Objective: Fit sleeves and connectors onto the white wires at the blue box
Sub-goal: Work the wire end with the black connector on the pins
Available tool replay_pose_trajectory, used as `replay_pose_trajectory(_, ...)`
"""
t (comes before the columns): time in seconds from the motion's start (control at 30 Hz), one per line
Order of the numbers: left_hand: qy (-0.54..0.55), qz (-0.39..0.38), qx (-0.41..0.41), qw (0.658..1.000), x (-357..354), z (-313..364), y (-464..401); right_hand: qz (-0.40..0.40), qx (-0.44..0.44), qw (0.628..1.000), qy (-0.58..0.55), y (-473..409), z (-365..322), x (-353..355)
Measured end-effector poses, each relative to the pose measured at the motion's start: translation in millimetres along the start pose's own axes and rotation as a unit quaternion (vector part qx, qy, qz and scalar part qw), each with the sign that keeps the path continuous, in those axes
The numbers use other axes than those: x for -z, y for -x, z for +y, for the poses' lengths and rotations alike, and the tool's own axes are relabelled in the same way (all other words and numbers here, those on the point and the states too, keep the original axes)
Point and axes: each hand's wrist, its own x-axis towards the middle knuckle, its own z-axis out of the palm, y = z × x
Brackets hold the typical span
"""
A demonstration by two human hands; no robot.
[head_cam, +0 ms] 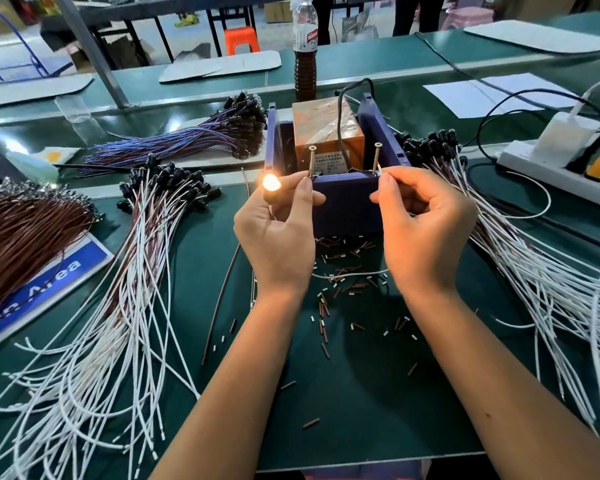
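The left hand (274, 230) pinches a glowing lamp (271, 183) with its wire end at the left screw (311, 161); the right hand (423, 223) pinches a white wire end (380, 169) against the right screw (376, 157). Both screws stand on the blue box's (347, 199) near wall, mid-table, with white wires (111, 327) heaped on the left and right.

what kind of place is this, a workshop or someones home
Most likely a factory assembly bench, not a home: bundles of white wires with black lamp holders lie across a long green workbench, a blue box serves as a test jig, and a lit bulb glows beside it.
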Motion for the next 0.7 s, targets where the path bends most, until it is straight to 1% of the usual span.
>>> replay_pose_trajectory(0.2,0.012,0.0,0.013,1.0,-0.3,1.6,0.4,-0.001,0.013,1.0,0.0,-1.1,-1.3,-0.2)
replay_pose_trajectory(0.53,0.024,-0.006,0.011,1.0,2.4,3.8,0.3,-0.003,0.006,1.0,-0.004,-2.3,1.2,0.1)
replay_pose_trajectory(0.7,0.044,-0.06,-0.029,0.997,8.6,12.2,1.8,-0.015,0.0,1.0,0.009,-6.2,3.7,10.8)
